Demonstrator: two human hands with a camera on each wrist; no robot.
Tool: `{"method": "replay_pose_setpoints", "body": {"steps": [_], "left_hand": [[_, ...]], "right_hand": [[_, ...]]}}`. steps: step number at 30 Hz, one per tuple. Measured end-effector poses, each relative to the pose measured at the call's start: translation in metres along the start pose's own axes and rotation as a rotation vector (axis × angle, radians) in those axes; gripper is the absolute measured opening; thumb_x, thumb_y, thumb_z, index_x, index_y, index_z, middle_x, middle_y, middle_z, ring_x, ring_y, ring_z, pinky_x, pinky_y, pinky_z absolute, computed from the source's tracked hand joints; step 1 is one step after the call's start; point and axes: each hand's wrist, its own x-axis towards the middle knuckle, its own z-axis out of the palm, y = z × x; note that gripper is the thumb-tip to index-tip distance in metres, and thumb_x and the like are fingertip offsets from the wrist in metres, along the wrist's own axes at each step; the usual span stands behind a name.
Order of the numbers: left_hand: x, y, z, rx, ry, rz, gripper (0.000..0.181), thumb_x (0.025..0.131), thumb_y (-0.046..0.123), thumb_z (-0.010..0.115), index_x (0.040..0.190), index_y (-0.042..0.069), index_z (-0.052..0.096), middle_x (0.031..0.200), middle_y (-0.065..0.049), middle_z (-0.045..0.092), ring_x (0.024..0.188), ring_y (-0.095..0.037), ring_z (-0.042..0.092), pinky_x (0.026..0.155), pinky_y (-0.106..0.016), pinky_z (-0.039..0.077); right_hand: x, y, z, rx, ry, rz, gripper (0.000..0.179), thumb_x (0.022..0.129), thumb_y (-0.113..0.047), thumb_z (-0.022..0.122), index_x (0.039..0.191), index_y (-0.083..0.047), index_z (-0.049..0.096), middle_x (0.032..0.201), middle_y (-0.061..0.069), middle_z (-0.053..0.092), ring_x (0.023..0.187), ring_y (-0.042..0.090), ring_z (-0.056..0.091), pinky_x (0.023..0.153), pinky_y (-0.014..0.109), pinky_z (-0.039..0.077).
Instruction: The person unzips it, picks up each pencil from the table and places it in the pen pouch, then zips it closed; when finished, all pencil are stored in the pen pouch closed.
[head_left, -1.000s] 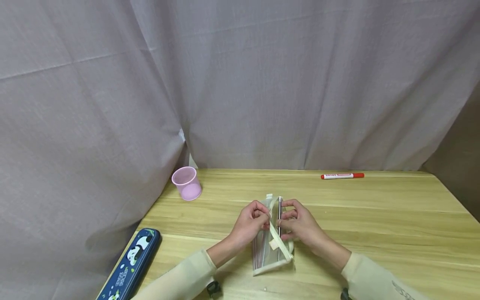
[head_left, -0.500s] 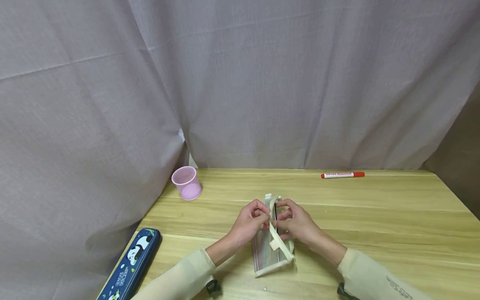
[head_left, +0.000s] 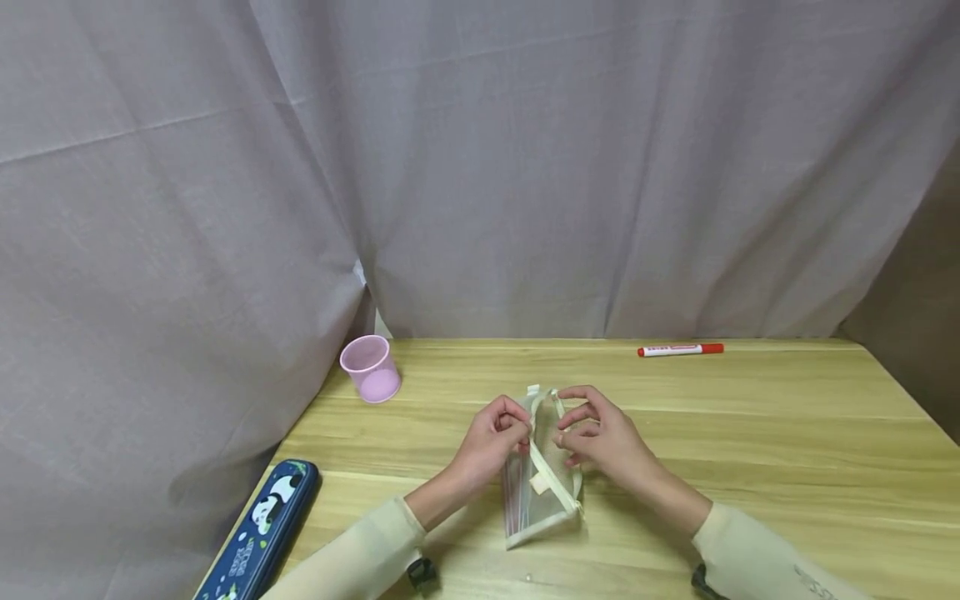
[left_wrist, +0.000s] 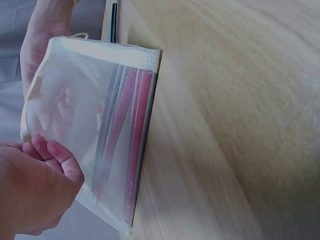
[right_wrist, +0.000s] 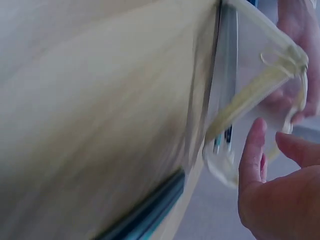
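Observation:
A see-through mesh zip pouch (head_left: 519,493) with a cream zip edge stands on the table, its mouth apart. The left hand (head_left: 487,446) pinches one side of the zip edge (head_left: 549,477). Over the mouth, the right hand (head_left: 611,442) holds nothing; its thumb and fingers are apart and loosely bent. In the left wrist view, pink pens (left_wrist: 137,130) and grey sticks show through the mesh. The right wrist view has the right hand (right_wrist: 285,190) beside the zip edge (right_wrist: 250,100), with dark-tipped sticks (right_wrist: 227,137) inside the pouch.
A pink cup (head_left: 375,375) stands at the back left. A blue panda pencil case (head_left: 262,525) lies at the left edge, a red and white marker (head_left: 680,350) at the back right. A dark and teal stick-like thing (right_wrist: 145,212) lies on the table beside the pouch.
The dark pen in the right hand has gone down into the pouch and is out of the fingers. The right hand has spread and shifted slightly right. The left hand keeps its pinch.

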Motion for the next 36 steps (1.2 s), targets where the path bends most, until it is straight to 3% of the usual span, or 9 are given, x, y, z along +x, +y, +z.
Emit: {"method": "replay_pose_setpoints", "body": {"steps": [5,10,16,21,28,32,36], "left_hand": [[0.0,0.0,-0.001,-0.008,0.011,-0.007,0.008,0.095,0.001,0.061,0.102,0.004,0.061,0.078,0.003,0.063,0.074,-0.012,0.061,0.074,-0.023,0.057],[0.0,0.0,-0.001,-0.008,0.009,-0.008,0.011,0.095,0.0,0.061,0.106,0.0,0.061,0.079,0.003,0.062,0.074,-0.013,0.061,0.074,-0.023,0.057],[0.001,0.002,-0.002,-0.014,0.019,-0.003,0.012,0.093,-0.001,0.06,0.105,0.0,0.06,0.078,0.003,0.062,0.073,-0.012,0.06,0.074,-0.022,0.056],[0.002,0.005,-0.003,-0.015,0.026,-0.002,0.012,0.093,-0.001,0.06,0.105,0.001,0.06,0.078,0.003,0.061,0.073,-0.011,0.06,0.075,-0.022,0.055],[0.003,0.005,-0.001,-0.023,0.022,-0.018,0.015,0.09,-0.002,0.058,0.104,0.002,0.06,0.079,0.003,0.062,0.075,-0.012,0.061,0.077,-0.025,0.057],[0.002,0.006,0.0,-0.011,0.014,-0.025,0.014,0.091,-0.002,0.058,0.104,0.002,0.06,0.079,0.003,0.062,0.076,-0.014,0.062,0.079,-0.027,0.058],[0.003,0.006,0.001,0.0,0.013,-0.023,0.014,0.091,-0.002,0.059,0.104,0.002,0.06,0.079,0.003,0.062,0.075,-0.015,0.061,0.078,-0.027,0.057]], "right_hand": [[-0.001,0.005,-0.023,-0.019,0.027,-0.051,0.059,0.093,-0.002,0.074,0.145,-0.004,0.047,0.119,0.033,0.061,0.09,0.031,0.075,0.068,0.045,0.068],[0.0,0.008,-0.046,-0.038,0.031,-0.031,0.056,0.094,-0.007,0.075,0.143,-0.003,0.048,0.115,0.026,0.062,0.084,0.023,0.073,0.068,0.047,0.067],[0.006,0.014,-0.081,-0.223,-0.08,0.04,0.052,0.096,-0.02,0.077,0.137,0.0,0.053,0.097,0.015,0.067,0.072,0.019,0.064,0.058,0.036,0.06],[0.011,0.023,-0.105,-0.289,-0.205,0.088,0.046,0.097,-0.021,0.076,0.133,0.0,0.057,0.093,0.011,0.063,0.072,0.017,0.061,0.054,0.031,0.056],[0.012,0.037,-0.12,-0.39,-0.317,-0.018,0.031,0.093,-0.018,0.08,0.119,-0.005,0.068,0.092,0.008,0.065,0.076,0.01,0.057,0.062,0.024,0.05],[0.006,0.044,-0.119,-0.425,-0.331,-0.096,0.027,0.093,-0.019,0.08,0.115,-0.008,0.07,0.09,0.005,0.067,0.079,0.007,0.059,0.067,0.023,0.05],[0.002,0.047,-0.12,-0.439,-0.321,-0.114,0.024,0.093,-0.019,0.08,0.114,-0.01,0.071,0.089,0.004,0.067,0.076,0.007,0.059,0.065,0.023,0.051]]}}
